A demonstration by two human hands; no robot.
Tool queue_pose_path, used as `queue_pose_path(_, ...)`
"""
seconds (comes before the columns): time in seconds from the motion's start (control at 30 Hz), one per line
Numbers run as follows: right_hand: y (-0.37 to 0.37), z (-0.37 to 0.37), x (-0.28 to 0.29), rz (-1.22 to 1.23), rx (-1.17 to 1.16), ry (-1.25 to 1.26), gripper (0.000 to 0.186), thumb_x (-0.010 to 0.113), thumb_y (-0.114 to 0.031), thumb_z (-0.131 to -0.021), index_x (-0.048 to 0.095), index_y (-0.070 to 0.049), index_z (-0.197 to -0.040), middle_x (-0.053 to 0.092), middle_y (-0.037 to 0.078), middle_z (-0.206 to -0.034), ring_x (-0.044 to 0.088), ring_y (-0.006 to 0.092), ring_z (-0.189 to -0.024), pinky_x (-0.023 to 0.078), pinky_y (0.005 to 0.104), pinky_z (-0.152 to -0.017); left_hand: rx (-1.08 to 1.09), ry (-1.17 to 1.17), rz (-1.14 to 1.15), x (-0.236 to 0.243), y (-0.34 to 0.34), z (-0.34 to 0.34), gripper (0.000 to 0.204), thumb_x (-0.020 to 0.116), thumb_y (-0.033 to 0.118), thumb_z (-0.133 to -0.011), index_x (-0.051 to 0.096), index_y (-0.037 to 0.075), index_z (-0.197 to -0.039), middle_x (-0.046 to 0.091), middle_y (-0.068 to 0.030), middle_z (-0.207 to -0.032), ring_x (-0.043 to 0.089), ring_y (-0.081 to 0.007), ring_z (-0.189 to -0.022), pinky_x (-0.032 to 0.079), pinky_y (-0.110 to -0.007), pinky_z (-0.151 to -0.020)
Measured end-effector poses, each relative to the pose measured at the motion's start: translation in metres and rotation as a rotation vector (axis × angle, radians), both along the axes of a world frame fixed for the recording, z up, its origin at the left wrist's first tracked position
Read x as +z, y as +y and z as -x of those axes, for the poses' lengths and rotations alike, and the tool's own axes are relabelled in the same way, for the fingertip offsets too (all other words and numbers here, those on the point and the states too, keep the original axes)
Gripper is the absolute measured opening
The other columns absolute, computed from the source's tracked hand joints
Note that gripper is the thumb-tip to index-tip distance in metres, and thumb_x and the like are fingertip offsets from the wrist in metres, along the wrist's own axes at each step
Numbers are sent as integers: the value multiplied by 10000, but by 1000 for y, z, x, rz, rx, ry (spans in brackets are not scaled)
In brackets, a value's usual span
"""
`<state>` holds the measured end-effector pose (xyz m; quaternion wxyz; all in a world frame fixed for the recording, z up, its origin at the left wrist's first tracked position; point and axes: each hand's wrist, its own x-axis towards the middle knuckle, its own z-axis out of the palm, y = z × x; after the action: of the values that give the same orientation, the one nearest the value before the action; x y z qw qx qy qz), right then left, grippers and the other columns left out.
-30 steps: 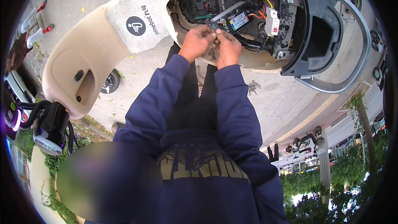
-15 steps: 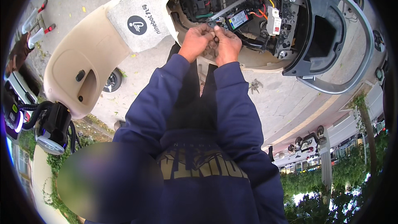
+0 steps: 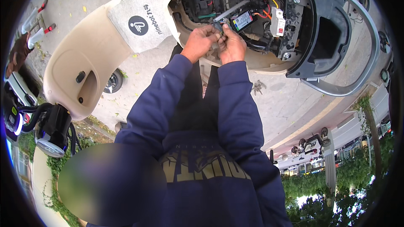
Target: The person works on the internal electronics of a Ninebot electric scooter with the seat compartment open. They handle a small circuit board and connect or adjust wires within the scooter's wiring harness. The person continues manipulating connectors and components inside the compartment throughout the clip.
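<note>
Both of my hands meet over the opened body of a beige electric scooter (image 3: 84, 46). My left hand (image 3: 198, 43) is closed in a pinch at the near edge of the compartment. Close beside it, my right hand (image 3: 232, 47) has thumb and fingers drawn together around thin wires (image 3: 221, 33); the wire ends are too small to make out. Just beyond the right fingertips lies a black module with a bright label (image 3: 243, 20). A grey metal bar (image 3: 231, 10) slants across next to it. My fingers partly hide the wiring beneath them.
Right of the module sits a white circuit breaker (image 3: 277, 22), with a yellow cable (image 3: 271, 1) behind it. A black tail panel (image 3: 323, 33) and grey grab rail (image 3: 370, 65) bound the right side. At left are a pale printed cloth (image 3: 145, 25) and the handlebar display (image 3: 52, 146).
My right thumb has lifted and the right hand has opened slightly away from the left, exposing more of the wires. The left hand has barely moved. The scooter stays in place.
</note>
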<state>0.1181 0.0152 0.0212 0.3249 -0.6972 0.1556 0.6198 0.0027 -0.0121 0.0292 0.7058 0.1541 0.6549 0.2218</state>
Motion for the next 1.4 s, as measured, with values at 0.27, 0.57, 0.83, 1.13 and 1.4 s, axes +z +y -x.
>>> queue_pose_path(0.27,4,-5,-6,31,37,-17,90,746,-60,-852,675,-5,-846,585,8,-680,490,76,-486,435,182,-419,-44,7,-37,-1,-1,0,165,619,119,-867,663,-5,-966,636,-13,-834,536,-70,-675,439,-239,-630)
queue_pose_path(0.57,0,-11,4,43,156,48,117,705,-134,-906,649,-35,-928,585,-1,-762,522,84,-608,472,234,-524,11,10,-99,-8,-8,-2,136,592,92,-904,652,-10,-971,659,-26,-884,561,-74,-728,460,-239,-663)
queue_pose_path(0.83,-5,-14,20,-23,260,143,125,702,-137,-909,650,-37,-961,594,-5,-799,558,94,-688,516,244,-655,-78,51,-155,-7,-8,-4,165,597,140,-944,648,-15,-966,660,-29,-860,572,-82,-767,471,-250,-695)
queue_pose_path(1.13,-11,1,-4,-37,69,-47,85,656,-80,-909,667,-5,-871,621,23,-754,499,74,-551,380,224,-484,-207,196,-198,-11,-6,-10,194,584,149,-952,654,-28,-988,669,-52,-831,567,-101,-762,459,-277,-711)
queue_pose_path(1.4,-2,9,-9,-35,84,-172,72,663,-45,-884,657,12,-840,623,29,-767,497,74,-559,357,230,-475,-183,153,-209,-14,-5,-9,185,587,131,-935,658,-34,-982,672,-47,-824,552,-98,-736,448,-278,-687)
